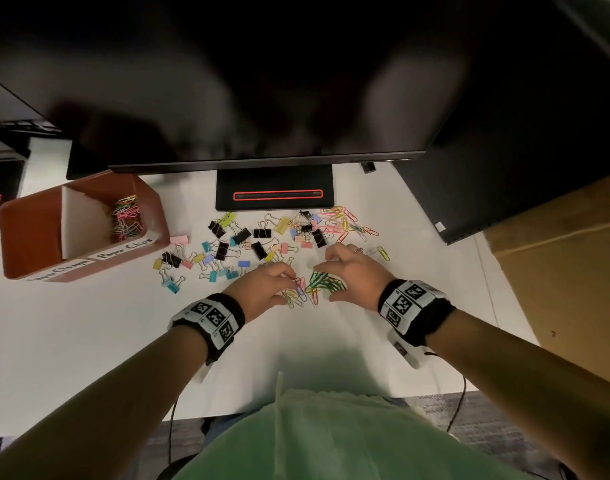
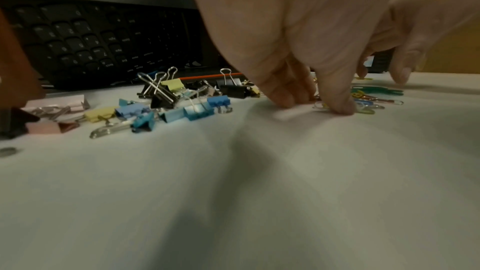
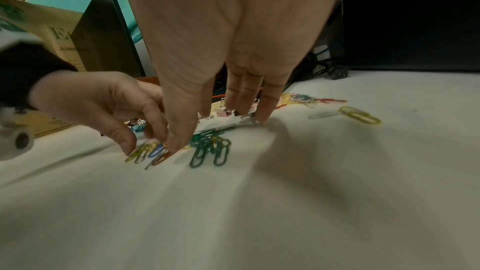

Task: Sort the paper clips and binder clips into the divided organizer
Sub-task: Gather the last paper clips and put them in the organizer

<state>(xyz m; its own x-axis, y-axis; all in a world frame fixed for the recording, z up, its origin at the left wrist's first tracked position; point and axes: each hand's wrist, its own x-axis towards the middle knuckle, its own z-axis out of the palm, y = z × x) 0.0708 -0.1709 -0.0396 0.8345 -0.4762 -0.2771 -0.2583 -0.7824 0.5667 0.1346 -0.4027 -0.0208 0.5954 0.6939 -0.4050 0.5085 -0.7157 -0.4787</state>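
A small heap of coloured paper clips [image 1: 310,289] lies on the white desk [image 1: 88,341] between my hands. My left hand [image 1: 291,289] curls its thumb and fingers around the heap's left part; in the left wrist view its thumb [image 2: 340,108] presses on clips. My right hand [image 1: 326,284] is spread, with straight fingertips [image 3: 265,116] on the desk and the thumb against the green clips [image 3: 210,147]. The red-brown divided organizer [image 1: 29,233] stands at the left. Its right compartment holds paper clips [image 1: 126,218]. Binder clips [image 1: 234,244] are scattered beyond my hands.
A monitor base [image 1: 275,192] stands behind the clips and the screen overhangs the back of the desk. More paper clips [image 1: 345,221] lie at the back right, and a lone yellow one [image 1: 384,252] to the right. A dark case [image 1: 487,188] and a cardboard box [image 1: 566,271] bound the right side.
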